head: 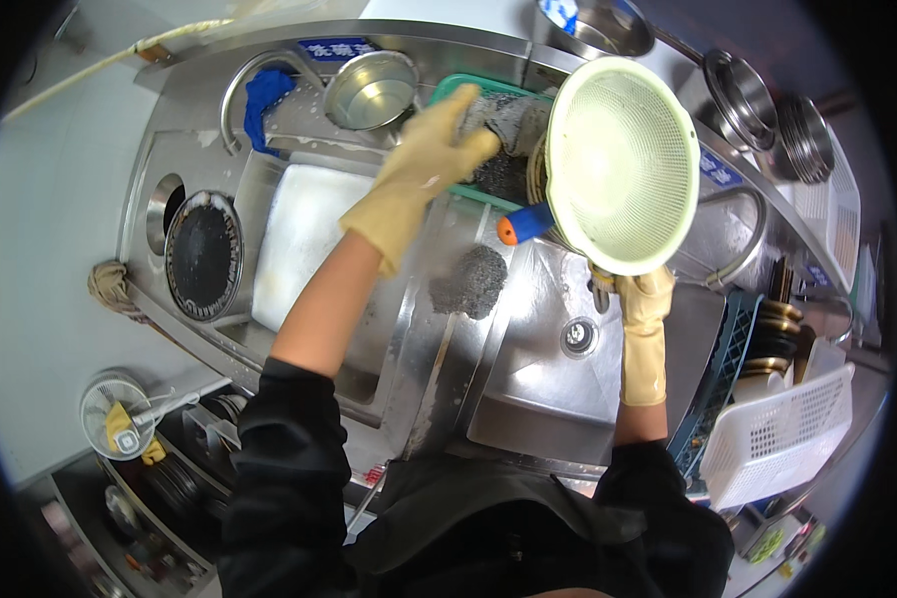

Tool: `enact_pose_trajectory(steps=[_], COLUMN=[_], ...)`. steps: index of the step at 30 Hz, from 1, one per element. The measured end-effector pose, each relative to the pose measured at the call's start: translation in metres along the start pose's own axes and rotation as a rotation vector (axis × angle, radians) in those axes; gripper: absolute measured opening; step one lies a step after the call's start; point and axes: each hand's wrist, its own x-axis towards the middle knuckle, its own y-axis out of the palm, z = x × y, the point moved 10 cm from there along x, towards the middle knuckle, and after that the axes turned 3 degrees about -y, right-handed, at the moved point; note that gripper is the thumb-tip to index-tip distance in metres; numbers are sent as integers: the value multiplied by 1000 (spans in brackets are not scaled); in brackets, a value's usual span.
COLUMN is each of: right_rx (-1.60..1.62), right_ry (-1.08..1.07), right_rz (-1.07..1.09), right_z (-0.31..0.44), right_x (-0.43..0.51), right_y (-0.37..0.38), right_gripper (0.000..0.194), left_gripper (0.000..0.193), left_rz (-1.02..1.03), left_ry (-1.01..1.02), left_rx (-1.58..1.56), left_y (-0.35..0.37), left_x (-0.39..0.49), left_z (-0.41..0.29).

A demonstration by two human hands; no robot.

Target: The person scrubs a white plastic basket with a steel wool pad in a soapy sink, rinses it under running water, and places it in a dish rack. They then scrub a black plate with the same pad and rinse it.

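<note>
My left hand (433, 153), in a yellow rubber glove, reaches over a green plastic tray (460, 81). Its thumb and fingers are apart beside a grey cloth (527, 119); whether they touch it I cannot tell. Dark scouring mesh (501, 173) lies in the tray. My right hand (645, 299), gloved too, grips the near rim of a pale green plastic colander (624, 164); the fingertips are hidden behind it. A blue handle with an orange end (523, 224) sticks out from under the colander. A grey scouring pad (471, 282) lies on the divider between the sinks.
Whitish liquid (314, 232) fills part of the left sink. The right sink has a drain (579, 338). A blackened round pan (204, 254) stands at the left, a metal pot (371, 91) at the back. A white basket (777, 437) and dark rack (721, 374) flank the right.
</note>
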Motion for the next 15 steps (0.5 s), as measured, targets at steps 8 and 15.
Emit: enact_pose_trajectory(steps=[8, 15], right_rx=[-447, -685], right_ry=[-346, -417], right_rz=[-56, -156], right_z=[4, -22], right_x=[4, 7], right_y=[-28, -49], right_gripper=[23, 22], left_gripper=[57, 40], left_rz=[140, -348], left_ry=[-4, -173], left_rx=[662, -163], left_y=[73, -24], left_x=[44, 82], left_z=[22, 53])
